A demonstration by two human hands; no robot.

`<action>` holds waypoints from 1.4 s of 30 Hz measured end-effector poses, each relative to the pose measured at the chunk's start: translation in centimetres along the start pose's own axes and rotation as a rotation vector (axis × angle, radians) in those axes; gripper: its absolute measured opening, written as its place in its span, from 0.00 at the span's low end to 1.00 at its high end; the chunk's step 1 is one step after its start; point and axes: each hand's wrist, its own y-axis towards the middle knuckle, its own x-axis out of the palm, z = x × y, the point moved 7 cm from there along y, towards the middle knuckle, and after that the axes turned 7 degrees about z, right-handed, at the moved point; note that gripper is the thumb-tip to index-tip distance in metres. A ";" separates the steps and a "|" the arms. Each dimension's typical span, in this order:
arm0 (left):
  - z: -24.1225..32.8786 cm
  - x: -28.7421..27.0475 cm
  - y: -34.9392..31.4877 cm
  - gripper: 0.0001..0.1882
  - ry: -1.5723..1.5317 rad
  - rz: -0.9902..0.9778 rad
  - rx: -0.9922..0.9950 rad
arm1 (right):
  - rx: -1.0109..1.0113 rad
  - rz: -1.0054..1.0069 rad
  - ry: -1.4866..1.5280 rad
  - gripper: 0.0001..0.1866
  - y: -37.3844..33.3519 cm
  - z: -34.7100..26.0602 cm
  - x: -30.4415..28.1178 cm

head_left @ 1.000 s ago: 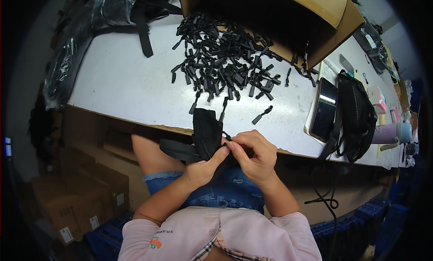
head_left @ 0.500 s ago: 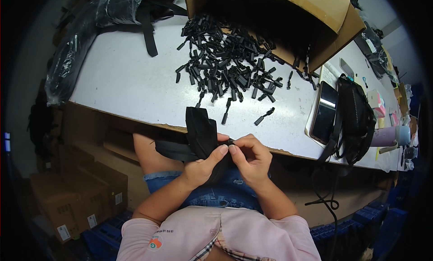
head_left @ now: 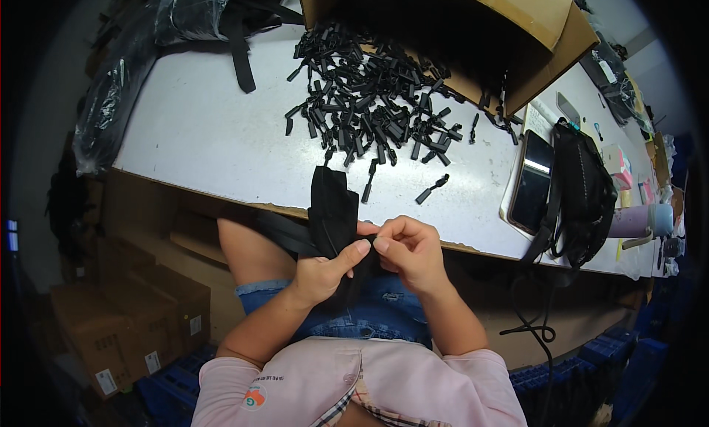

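Just off the table's front edge, my left hand (head_left: 325,276) is closed on a black fabric piece (head_left: 332,213) with a seam or zipper line along it. The upper part of the fabric stands up over the table edge, and a black strap (head_left: 284,235) trails off to its left. Thumb and fingers of my right hand (head_left: 417,253) are pinched together at the fabric's right side, close to my left thumb. What lies between those right fingertips is too small and dark to make out. Beyond them spreads a pile of small black zipper pulls (head_left: 369,95).
An open cardboard box (head_left: 509,14) lies behind the pile. To the right are a phone (head_left: 532,180), a black pouch (head_left: 583,191) and a purple bottle (head_left: 631,222). Plastic-wrapped black goods (head_left: 118,87) lie at left. Two loose pulls (head_left: 433,188) lie near the front edge.
The black fabric has shifted slightly up and right and turned a little. Both hands stay close together, with my right fingers still pinched.
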 end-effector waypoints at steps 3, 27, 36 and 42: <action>-0.2 -0.2 0.2 0.11 0.034 0.010 0.003 | -0.251 0.124 -0.180 0.04 -0.6 -0.8 0.6; -0.2 -1.1 0.0 0.07 0.102 0.011 0.034 | -0.392 -0.150 -0.661 0.07 -0.4 -1.2 2.1; -0.7 -0.9 0.3 0.12 0.170 -0.055 0.074 | -1.093 0.114 -1.009 0.14 -2.3 -5.6 5.2; -1.5 -0.2 -0.4 0.15 -0.039 -0.126 -0.260 | -1.283 0.058 -1.006 0.14 -3.1 -5.4 4.5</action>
